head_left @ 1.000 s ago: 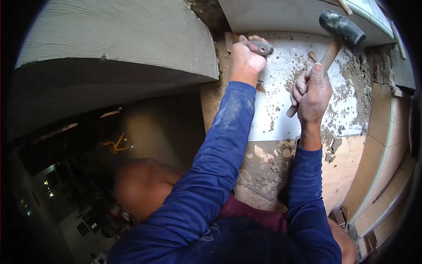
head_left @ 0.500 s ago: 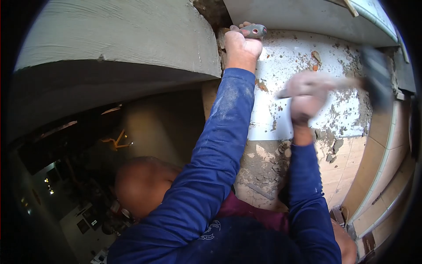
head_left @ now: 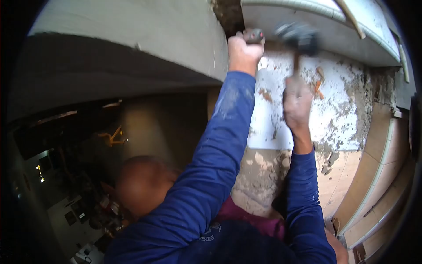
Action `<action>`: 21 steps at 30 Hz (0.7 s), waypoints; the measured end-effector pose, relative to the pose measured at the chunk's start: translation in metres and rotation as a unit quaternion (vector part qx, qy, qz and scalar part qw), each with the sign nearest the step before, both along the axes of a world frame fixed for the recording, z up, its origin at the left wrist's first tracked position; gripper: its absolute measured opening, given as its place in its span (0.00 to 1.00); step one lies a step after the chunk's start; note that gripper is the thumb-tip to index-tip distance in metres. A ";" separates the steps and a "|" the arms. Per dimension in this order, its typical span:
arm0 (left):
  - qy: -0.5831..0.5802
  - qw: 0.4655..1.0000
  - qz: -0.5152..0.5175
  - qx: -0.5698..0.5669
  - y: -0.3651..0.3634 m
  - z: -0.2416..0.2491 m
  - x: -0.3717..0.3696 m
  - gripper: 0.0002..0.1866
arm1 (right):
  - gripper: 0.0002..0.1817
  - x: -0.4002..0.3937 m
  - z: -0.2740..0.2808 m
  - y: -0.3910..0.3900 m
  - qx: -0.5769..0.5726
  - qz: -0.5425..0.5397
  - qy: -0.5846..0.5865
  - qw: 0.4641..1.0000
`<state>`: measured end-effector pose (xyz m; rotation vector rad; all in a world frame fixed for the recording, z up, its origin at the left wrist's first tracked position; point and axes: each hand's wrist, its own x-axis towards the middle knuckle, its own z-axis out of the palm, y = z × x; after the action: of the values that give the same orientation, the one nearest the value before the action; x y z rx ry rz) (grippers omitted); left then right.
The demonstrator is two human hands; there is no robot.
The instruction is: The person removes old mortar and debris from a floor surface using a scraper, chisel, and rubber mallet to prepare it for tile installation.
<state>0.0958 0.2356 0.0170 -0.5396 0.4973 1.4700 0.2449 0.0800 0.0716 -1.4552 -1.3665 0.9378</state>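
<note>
My left hand [head_left: 243,53] is closed round the grey grip of a chisel [head_left: 254,36], whose red-marked butt end points right. Its blade is hidden beyond my fist, by the broken edge of the grey wall. My right hand [head_left: 297,104] grips the wooden handle of a hammer [head_left: 303,38]. The dark hammer head is smeared by motion and is just right of the chisel's butt end, with a small gap between them. Beneath both hands lies a white sheet [head_left: 268,130], strewn with mortar crumbs and orange brick fragments [head_left: 318,88].
A smooth grey plastered wall [head_left: 132,26] fills the upper left, above a dark opening. Tiled steps [head_left: 373,154] run down the right side. A pale ledge [head_left: 316,20] with a wooden stick [head_left: 351,18] borders the top. Rubble [head_left: 263,176] lies below the sheet.
My right hand has swung the hammer from the far right up and left, close to the chisel. My left hand keeps its hold on the chisel; the view has shifted slightly.
</note>
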 end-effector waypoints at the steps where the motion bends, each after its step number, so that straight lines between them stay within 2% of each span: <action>1: -0.055 0.998 -0.003 -0.005 0.000 -0.004 -0.005 0.10 | 0.20 -0.003 0.016 -0.006 0.036 -0.034 0.026 0.998; 2: -0.063 0.998 -0.001 -0.022 -0.004 -0.008 -0.006 0.11 | 0.19 -0.011 0.033 -0.011 0.018 -0.083 0.229 0.970; 3: -0.073 0.997 0.000 -0.031 -0.004 -0.007 -0.006 0.11 | 0.19 -0.006 0.010 -0.007 0.114 -0.038 0.128 0.984; 4: -0.074 0.997 0.000 -0.037 -0.003 0.000 -0.005 0.11 | 0.18 -0.002 -0.013 -0.003 0.217 -0.009 0.032 0.976; 5: -0.077 0.996 -0.001 -0.044 -0.005 0.007 -0.003 0.11 | 0.17 -0.010 -0.007 0.004 0.066 0.004 -0.005 0.998; 6: -0.081 0.996 -0.002 -0.045 -0.002 0.016 0.000 0.11 | 0.18 -0.018 -0.001 0.010 -0.085 0.031 -0.063 0.994; 7: -0.044 0.996 -0.004 -0.075 0.009 0.002 0.004 0.12 | 0.16 -0.012 0.003 0.012 -0.093 0.056 -0.082 0.991; 9: 0.071 0.995 -0.023 -0.060 0.002 0.000 0.006 0.10 | 0.15 -0.012 0.035 0.006 -0.067 0.027 -0.007 0.997; 10: 0.016 0.998 -0.003 -0.059 -0.005 -0.006 0.003 0.10 | 0.16 -0.012 0.030 0.000 0.027 -0.007 0.035 0.999; 11: -0.037 0.998 0.016 -0.047 -0.003 -0.007 -0.001 0.10 | 0.17 -0.016 0.030 -0.001 0.074 -0.044 0.128 0.988; 12: -0.044 0.998 0.020 -0.044 -0.005 -0.006 -0.001 0.09 | 0.19 -0.021 0.030 -0.002 0.128 -0.074 0.215 0.966; 13: -0.020 0.999 -0.010 -0.049 -0.006 -0.002 0.000 0.09 | 0.20 -0.027 -0.007 0.000 0.165 -0.076 0.267 0.946; 14: 0.003 0.998 -0.041 -0.050 -0.009 0.008 0.004 0.10 | 0.20 -0.019 -0.019 0.008 0.102 -0.014 0.074 0.992; 15: 0.027 0.996 -0.070 -0.047 -0.007 0.017 0.007 0.10 | 0.20 -0.011 -0.022 0.016 0.037 0.046 -0.123 0.991; 16: 0.021 0.998 -0.042 -0.040 0.001 -0.013 0.011 0.10 | 0.19 -0.001 0.000 0.012 -0.067 0.068 -0.111 0.989; 17: 0.073 0.991 -0.089 -0.064 -0.002 -0.022 0.016 0.09 | 0.19 0.005 0.003 0.014 -0.024 0.031 -0.087 0.995; 18: 0.099 0.992 -0.060 0.051 -0.009 -0.063 0.026 0.09 | 0.19 0.010 0.002 0.004 0.004 -0.003 -0.061 0.998; 19: 0.086 0.993 -0.071 0.050 -0.032 -0.052 0.040 0.05 | 0.19 0.014 0.004 -0.003 0.035 -0.036 -0.033 0.998; 20: 0.072 0.993 -0.082 0.048 -0.055 -0.039 0.055 0.06 | 0.19 0.020 0.013 -0.010 -0.063 -0.070 0.080 0.992; 21: 0.131 0.986 -0.092 -0.038 -0.069 -0.010 0.069 0.09 | 0.21 0.024 0.012 -0.013 0.006 -0.071 0.150 0.986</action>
<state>0.1645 0.1669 0.0071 -0.3504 0.7929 1.3552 0.2685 0.0675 0.0835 -1.3216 -1.0331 1.0066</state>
